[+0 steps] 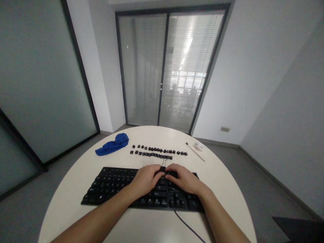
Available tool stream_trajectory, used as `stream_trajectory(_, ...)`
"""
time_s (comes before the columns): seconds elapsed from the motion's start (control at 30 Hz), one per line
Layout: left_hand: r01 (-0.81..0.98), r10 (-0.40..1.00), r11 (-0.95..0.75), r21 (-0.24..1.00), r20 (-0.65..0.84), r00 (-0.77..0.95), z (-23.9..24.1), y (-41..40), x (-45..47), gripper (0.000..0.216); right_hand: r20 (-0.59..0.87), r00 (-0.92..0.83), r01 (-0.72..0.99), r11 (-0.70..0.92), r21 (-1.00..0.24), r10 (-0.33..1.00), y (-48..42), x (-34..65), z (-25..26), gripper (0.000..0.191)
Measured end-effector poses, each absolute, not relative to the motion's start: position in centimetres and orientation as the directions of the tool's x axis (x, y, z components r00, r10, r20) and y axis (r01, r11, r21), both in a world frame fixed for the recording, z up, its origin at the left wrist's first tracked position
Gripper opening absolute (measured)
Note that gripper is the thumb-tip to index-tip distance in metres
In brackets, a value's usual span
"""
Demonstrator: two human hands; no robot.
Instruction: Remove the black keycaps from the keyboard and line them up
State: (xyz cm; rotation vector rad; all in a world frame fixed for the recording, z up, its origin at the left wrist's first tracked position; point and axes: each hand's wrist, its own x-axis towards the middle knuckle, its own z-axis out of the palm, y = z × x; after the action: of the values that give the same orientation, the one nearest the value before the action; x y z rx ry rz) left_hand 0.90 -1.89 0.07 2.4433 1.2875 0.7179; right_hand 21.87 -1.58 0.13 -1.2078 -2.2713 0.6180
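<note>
A black keyboard [113, 185] lies across the near part of a round white table [76, 189]. Both of my hands rest on its upper middle rows. My left hand [145, 179] and my right hand [183, 179] have their fingers curled together around a small wire tool [163, 164] with a black keycap at its tip. Beyond the keyboard, several loose black keycaps [158, 152] lie in two rows on the table.
A crumpled blue cloth [112, 144] lies at the far left of the table. A thin stick [195, 152] and a small white object [198, 146] lie at the far right. The keyboard's cable [188, 227] runs off the near edge. Glass doors with blinds stand behind.
</note>
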Motion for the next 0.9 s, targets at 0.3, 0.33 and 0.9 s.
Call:
stream_trajectory(0.3,0.682,0.766,-0.643,0.347,0.292,0.573,1.0,-2.2,0.5,0.024,0.218,-0.497,0.628,0.522,-0.577,0.840,-1.7,21.9,0.2,0.021)
stream_trajectory(0.33,0.686,0.771,-0.636,0.354,0.285,0.569,1.1,-2.2,0.5,0.024,0.220,-0.499,0.625,0.523,-0.579,0.839,-1.7,21.9,0.2,0.021)
stream_trajectory(0.9,0.619,0.733,-0.678,0.397,0.299,0.611,1.4,-2.2,0.6,0.024,0.230,-0.500,0.619,0.530,-0.580,0.835,-1.9,21.7,0.4,0.022)
